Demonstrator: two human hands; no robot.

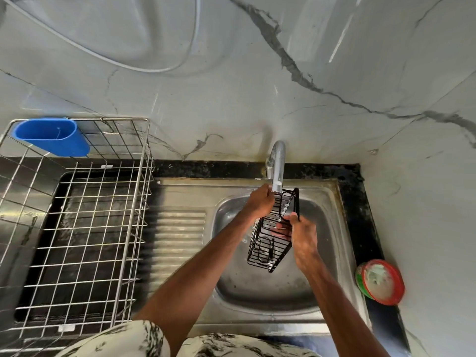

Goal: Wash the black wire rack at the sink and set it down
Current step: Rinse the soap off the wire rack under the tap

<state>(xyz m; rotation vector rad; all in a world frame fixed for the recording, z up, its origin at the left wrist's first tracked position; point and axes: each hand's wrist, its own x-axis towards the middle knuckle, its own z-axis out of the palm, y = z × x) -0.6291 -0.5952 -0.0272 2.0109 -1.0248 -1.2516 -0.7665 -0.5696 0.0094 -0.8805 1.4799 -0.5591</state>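
The black wire rack (pixel 268 243) hangs tilted over the steel sink (pixel 268 287), its top end under the chrome tap (pixel 277 166). My left hand (pixel 260 202) grips the rack's upper left edge right beside the spout. Lower on the right side, my right hand (pixel 302 235) holds the rack, thumb on the rim and fingers reaching inside the wires. Whether water is running I cannot tell.
A large steel wire dish rack (pixel 77 228) stands on the counter at the left, with a blue plastic cup (pixel 51 136) hung on its back corner. A red-rimmed round tub (pixel 381 282) of white paste sits on the black counter edge at the right.
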